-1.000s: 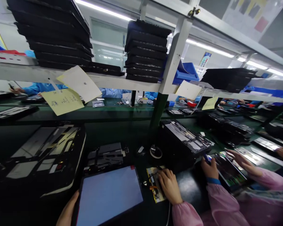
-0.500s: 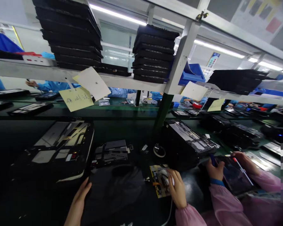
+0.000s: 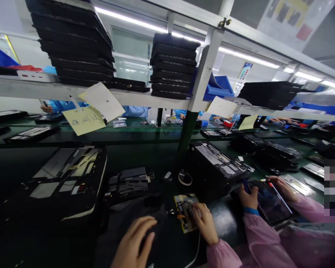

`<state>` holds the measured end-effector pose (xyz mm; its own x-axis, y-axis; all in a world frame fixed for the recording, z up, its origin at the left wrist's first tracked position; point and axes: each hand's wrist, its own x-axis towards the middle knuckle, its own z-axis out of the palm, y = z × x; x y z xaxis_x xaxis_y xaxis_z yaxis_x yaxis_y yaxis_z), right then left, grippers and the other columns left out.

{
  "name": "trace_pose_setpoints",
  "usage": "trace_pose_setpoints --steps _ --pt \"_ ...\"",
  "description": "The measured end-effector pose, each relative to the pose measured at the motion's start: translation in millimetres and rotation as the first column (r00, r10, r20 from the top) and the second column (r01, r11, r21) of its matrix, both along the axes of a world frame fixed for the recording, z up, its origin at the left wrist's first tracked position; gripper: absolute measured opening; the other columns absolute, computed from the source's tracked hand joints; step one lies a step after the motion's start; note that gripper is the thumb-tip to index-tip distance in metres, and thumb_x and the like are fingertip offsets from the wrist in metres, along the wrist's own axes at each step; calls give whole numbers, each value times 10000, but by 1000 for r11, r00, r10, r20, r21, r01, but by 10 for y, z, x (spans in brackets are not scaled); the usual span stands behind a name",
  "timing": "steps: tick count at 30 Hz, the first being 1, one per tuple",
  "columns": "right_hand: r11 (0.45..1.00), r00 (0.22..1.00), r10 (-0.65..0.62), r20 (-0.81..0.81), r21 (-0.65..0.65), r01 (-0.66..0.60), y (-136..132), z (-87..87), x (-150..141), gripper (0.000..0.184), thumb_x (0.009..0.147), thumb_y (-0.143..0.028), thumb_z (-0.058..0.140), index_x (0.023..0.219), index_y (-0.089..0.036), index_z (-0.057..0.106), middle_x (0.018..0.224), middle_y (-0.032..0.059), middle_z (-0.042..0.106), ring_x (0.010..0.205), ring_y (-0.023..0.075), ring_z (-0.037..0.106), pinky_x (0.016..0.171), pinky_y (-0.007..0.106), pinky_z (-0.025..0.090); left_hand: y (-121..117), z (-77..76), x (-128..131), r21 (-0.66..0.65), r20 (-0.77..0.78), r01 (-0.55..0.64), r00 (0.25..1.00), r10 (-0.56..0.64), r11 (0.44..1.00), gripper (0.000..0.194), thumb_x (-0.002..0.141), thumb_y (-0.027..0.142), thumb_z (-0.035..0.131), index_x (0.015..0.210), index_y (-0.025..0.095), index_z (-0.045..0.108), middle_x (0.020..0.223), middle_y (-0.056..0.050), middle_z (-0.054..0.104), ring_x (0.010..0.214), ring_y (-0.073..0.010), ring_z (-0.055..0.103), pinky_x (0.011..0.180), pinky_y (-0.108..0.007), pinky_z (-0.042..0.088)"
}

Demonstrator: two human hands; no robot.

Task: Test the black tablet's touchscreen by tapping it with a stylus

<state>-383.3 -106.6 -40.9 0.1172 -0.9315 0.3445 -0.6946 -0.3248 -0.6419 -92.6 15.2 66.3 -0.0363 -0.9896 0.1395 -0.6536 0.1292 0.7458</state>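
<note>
My left hand lies low in the middle, fingers stretched out and slightly apart, flat on a dark tablet whose screen is black. My right hand, in a pink sleeve, rests with bent fingers pressed onto a small yellow circuit board just right of the tablet. A white cable runs from under that hand toward me. Behind the tablet sits a small black assembly.
A co-worker in pink sleeves at the right holds another tablet with both hands. Black trays with open devices flank my spot, and a tape roll lies between them. A shelf overhead carries stacked black trays and paper notes.
The tablet's blue-lit screen has gone dark. My left hand moved from the tablet's left edge onto its top. My right hand stayed on the yellow board.
</note>
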Motion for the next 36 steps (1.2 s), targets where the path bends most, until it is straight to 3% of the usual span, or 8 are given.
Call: trace_pose_setpoints --steps 1,4,7,10,16,24,29,36 --pt "999 999 26 31 22 -27 20 15 9 444 937 -496 347 873 -173 644 863 59 604 844 152 560 770 263 452 -79 53 -197 23 18 89 996 -90 996 396 912 411 345 1141 272 636 1133 -46 645 1016 -119 617 905 -189 511" --pt "993 984 84 159 74 -97 116 94 46 441 920 -533 407 826 -158 618 829 47 584 807 128 560 740 222 439 -368 74 -734 26 120 194 973 -196 981 404 940 294 270 1150 313 614 1110 -18 639 1047 -125 598 964 -244 478" --pt "984 966 122 229 98 -148 222 139 76 409 916 -522 447 832 -157 609 844 34 589 820 115 559 760 202 426 -622 -102 -1102 47 283 267 921 -270 962 438 922 187 244 1200 283 570 1149 -41 617 1049 -165 602 940 -307 495" --pt "983 965 152 214 71 -171 322 78 80 364 939 -465 427 867 -162 616 849 33 598 807 112 554 742 198 412 -747 -333 -1270 126 385 278 871 -305 952 467 888 109 232 1198 210 566 1173 -85 601 1059 -202 600 942 -368 492" --pt "983 977 185 107 -21 -184 484 -98 111 248 946 -283 420 849 -165 615 832 25 598 805 113 534 772 213 382 -757 -559 -1234 246 344 332 849 -402 911 441 901 134 226 1128 151 604 1169 -111 605 1109 -179 573 990 -322 446" --pt "964 969 245 34 -110 -240 531 0 198 203 917 -176 404 875 -177 602 815 5 608 801 102 524 785 201 350 -746 -625 -1232 240 441 301 813 -380 923 512 889 112 196 1254 126 555 1248 -125 591 1155 -180 575 1017 -301 447" --pt "970 983 172 -68 -164 -181 533 -61 261 214 926 -191 405 772 -151 548 739 7 577 729 96 491 777 210 347 -697 -661 -1254 157 521 327 774 -359 932 585 845 35 156 1314 60 506 1289 -179 563 1198 -191 559 1022 -281 455" --pt "968 981 130 -147 -195 -157 589 -78 342 163 869 -111 441 759 -149 556 733 10 578 735 106 489 790 232 342 -683 -631 -1255 213 434 256 840 -326 943 542 849 62 240 1335 93 478 1288 -140 571 1199 -169 549 1042 -276 416"
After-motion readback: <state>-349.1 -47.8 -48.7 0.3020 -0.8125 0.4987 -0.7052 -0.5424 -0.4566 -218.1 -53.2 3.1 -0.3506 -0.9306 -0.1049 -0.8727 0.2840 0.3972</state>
